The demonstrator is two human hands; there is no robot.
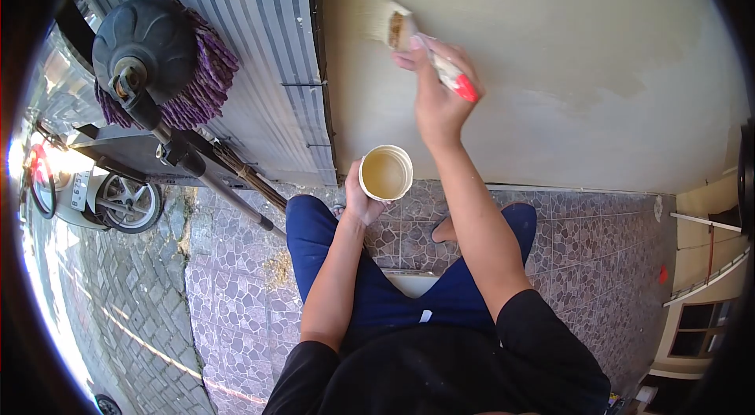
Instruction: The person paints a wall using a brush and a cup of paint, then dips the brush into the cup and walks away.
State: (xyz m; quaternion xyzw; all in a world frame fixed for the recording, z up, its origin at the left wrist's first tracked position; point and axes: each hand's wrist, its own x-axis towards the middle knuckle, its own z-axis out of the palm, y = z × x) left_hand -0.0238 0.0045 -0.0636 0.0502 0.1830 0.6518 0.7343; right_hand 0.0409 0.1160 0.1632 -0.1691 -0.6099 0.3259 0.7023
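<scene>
My right hand [442,85] is closed round a paintbrush [448,73] with a red-tipped handle. Its bristles touch the wall [503,38] near the upper left of the painted surface, beside a pale patch of fresh paint. Lower down, my left hand [363,199] grips a white cup [386,173] by its left side. Yellowish liquid shows inside the cup, which is held upright in front of the wall's lower edge.
A purple mop [197,73] with a dark head and long pole stands at the left, before a corrugated metal panel [259,38]. A parked motorbike [118,199] is further left. Patterned tiles [582,258] cover the floor, and a window [698,328] shows at the right.
</scene>
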